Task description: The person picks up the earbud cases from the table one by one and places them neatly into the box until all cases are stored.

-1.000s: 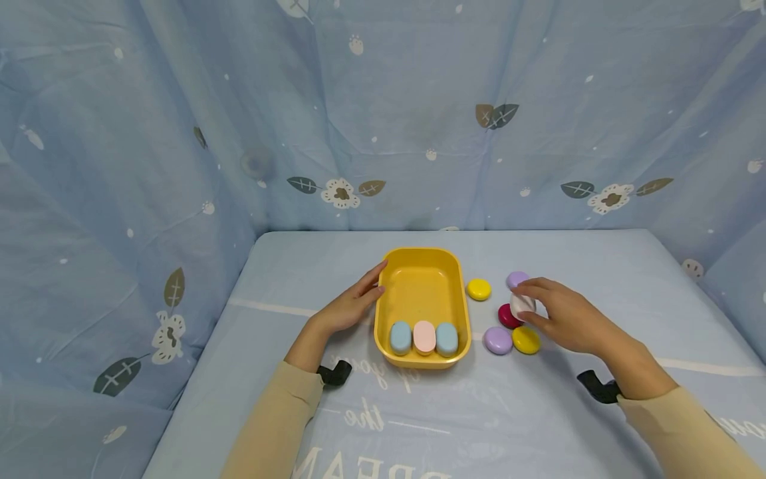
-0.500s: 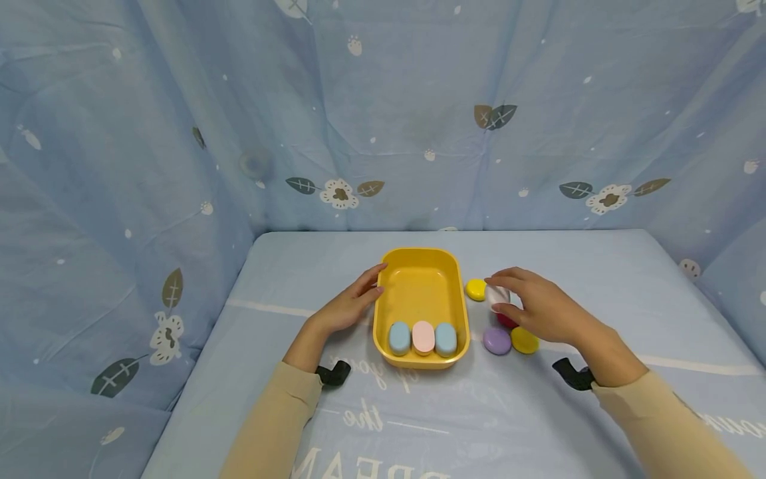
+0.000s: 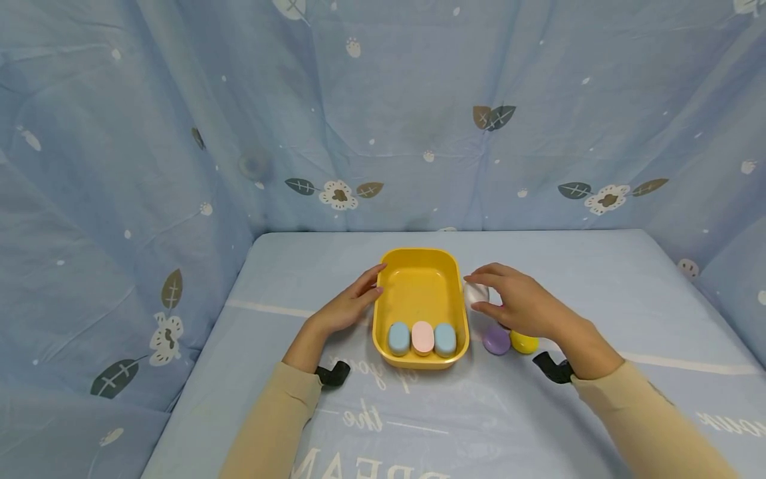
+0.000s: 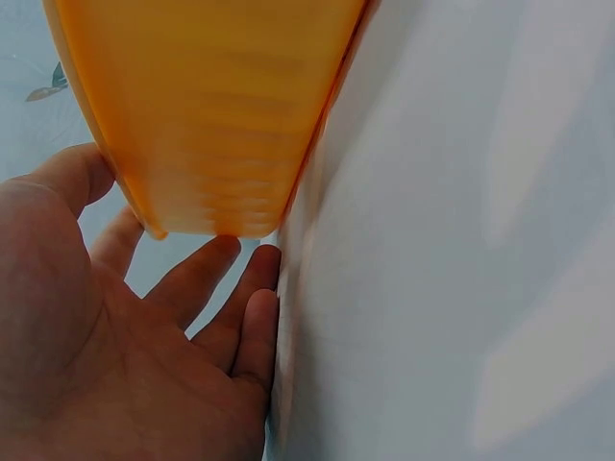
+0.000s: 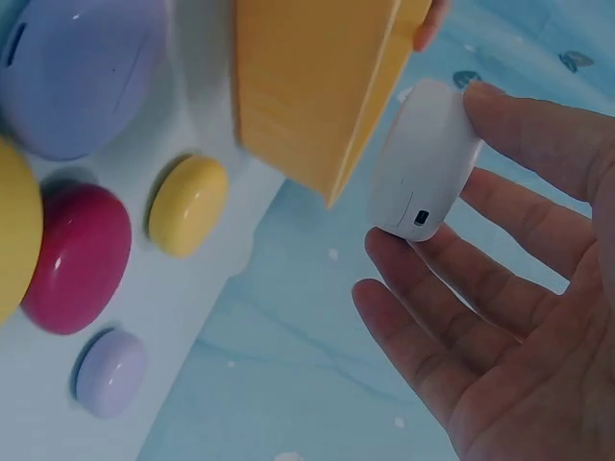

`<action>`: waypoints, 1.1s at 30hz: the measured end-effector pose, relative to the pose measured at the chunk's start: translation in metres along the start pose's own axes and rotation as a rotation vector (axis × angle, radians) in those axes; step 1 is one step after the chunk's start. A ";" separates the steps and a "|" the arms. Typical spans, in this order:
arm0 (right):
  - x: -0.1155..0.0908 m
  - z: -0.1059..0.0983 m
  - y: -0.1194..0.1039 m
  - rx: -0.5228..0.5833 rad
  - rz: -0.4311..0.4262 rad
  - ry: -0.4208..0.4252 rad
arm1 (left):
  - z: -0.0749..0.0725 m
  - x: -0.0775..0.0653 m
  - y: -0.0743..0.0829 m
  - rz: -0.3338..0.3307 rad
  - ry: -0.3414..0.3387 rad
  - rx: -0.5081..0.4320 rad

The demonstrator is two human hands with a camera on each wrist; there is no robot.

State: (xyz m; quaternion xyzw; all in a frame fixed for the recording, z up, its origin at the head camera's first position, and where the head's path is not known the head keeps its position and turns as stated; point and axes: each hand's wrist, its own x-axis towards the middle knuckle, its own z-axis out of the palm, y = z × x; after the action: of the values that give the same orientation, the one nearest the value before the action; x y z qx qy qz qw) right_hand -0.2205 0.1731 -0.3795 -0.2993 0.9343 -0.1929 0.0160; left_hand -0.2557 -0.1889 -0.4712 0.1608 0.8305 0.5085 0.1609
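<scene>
My right hand [image 3: 519, 299] pinches a smooth white round case [image 5: 423, 163] with a seam and a small dark slot, between thumb and fingertips. It holds the case above the cloth, just outside the right rim of the yellow tray [image 3: 421, 279]. My left hand [image 3: 347, 303] touches the tray's left side with extended fingers; in the left wrist view its fingertips meet the orange-looking wall [image 4: 211, 115]. Inside the tray's near end stand a blue oblong piece [image 3: 399, 338], a pink one [image 3: 422, 338] and another blue one [image 3: 445, 340] in a row.
Glossy rounded cases lie right of the tray: a purple one [image 3: 497, 340], a yellow one [image 3: 524, 342], a crimson one [image 5: 77, 259], a smaller-looking yellow one [image 5: 188, 205] and a lilac one [image 5: 111, 373]. A blue patterned curtain [image 3: 419, 100] hangs behind the table.
My right hand has moved left with the white case, from over the crimson and lilac cases to beside the tray's right rim. The left hand stays at the tray.
</scene>
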 end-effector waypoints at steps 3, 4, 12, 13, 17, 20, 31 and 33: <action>0.003 0.001 -0.003 0.000 -0.022 0.008 | 0.000 0.000 -0.001 -0.002 0.002 0.003; 0.004 0.002 -0.004 0.002 -0.029 0.010 | 0.000 0.000 -0.001 -0.004 0.004 0.005; 0.011 0.005 -0.011 0.032 -0.057 0.004 | 0.000 0.001 -0.003 -0.001 0.004 0.004; 0.012 0.005 -0.011 0.039 -0.057 0.001 | 0.000 0.001 -0.003 -0.002 0.005 0.005; 0.016 0.008 -0.014 0.057 -0.064 -0.008 | -0.001 0.001 -0.003 -0.003 0.002 0.005; 0.019 0.009 -0.016 0.059 -0.072 -0.011 | -0.001 0.001 -0.002 -0.005 0.002 0.008; 0.029 0.016 -0.022 0.039 -0.084 -0.038 | -0.001 0.000 -0.001 -0.007 0.004 0.010; 0.031 0.017 -0.022 0.033 -0.081 -0.049 | -0.001 0.000 -0.001 -0.007 0.004 0.011</action>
State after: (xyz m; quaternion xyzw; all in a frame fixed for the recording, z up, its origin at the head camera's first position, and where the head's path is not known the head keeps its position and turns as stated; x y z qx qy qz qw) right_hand -0.2310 0.1330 -0.3847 -0.3413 0.9174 -0.2014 0.0361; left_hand -0.2558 -0.1903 -0.4718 0.1579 0.8340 0.5038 0.1602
